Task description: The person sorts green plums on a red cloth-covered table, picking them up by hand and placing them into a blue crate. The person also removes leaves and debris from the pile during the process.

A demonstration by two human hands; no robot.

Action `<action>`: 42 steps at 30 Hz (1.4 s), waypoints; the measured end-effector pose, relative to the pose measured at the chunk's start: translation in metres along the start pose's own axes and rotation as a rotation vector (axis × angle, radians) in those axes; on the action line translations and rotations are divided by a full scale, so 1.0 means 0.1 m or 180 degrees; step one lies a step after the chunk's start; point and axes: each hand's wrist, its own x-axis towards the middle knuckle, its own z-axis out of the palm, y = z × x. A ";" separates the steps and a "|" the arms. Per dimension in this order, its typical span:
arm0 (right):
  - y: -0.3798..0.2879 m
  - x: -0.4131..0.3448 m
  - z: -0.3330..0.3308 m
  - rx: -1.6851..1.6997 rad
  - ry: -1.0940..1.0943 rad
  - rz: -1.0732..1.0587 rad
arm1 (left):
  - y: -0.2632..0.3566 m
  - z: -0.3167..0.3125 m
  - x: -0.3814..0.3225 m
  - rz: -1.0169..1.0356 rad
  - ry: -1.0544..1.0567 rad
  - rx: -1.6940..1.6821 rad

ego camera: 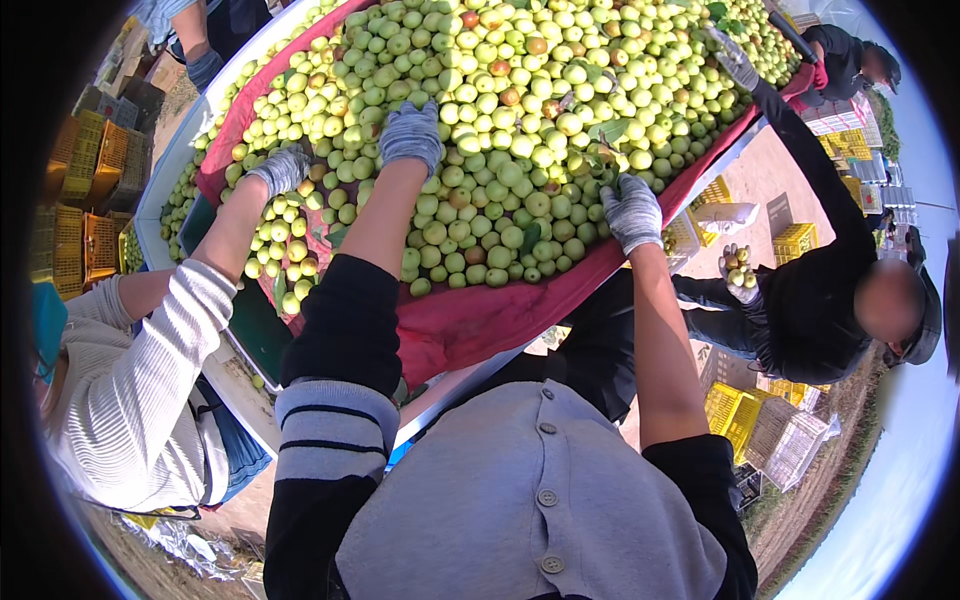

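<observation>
Both my hands wear grey knitted gloves and are among a heap of green jujubes (506,217), some with brown-red patches. My left hand (411,139) rests back-up on the heap, its fingertips hidden among the fruit. At the heap's right side, near the red cloth (480,322), is my right hand (634,214). Its thumb stands apart from the fingers, beside fruit and some green leaves (609,129). No fruit shows plainly in its grasp. The cloth lies under the jujubes and hangs over the near edge.
A co-worker's gloved hand (283,171) reaches into the heap at left. On the right, another person's gloved hand (731,58) touches the fruit; their other hand (741,279) holds several jujubes. Yellow crates (729,416) and orange crates (105,161) stand around.
</observation>
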 end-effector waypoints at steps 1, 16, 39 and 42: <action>0.00 -0.03 -0.05 0.0398 0.0110 0.0003 | 0.01 -0.01 0.07 -0.0043 -0.0089 0.0083; -0.02 -1.08 -1.18 0.2420 -0.0122 0.0254 | -0.57 -0.19 -0.77 0.0840 -0.1390 -0.8831; -2.15 -1.18 -0.19 0.1686 0.0098 -0.2918 | 0.14 0.17 -2.63 -0.0101 -0.0169 -0.9961; -2.18 -0.94 -0.10 0.1664 0.0223 -0.3258 | -0.08 0.26 -2.77 -0.0383 -0.0286 -1.0204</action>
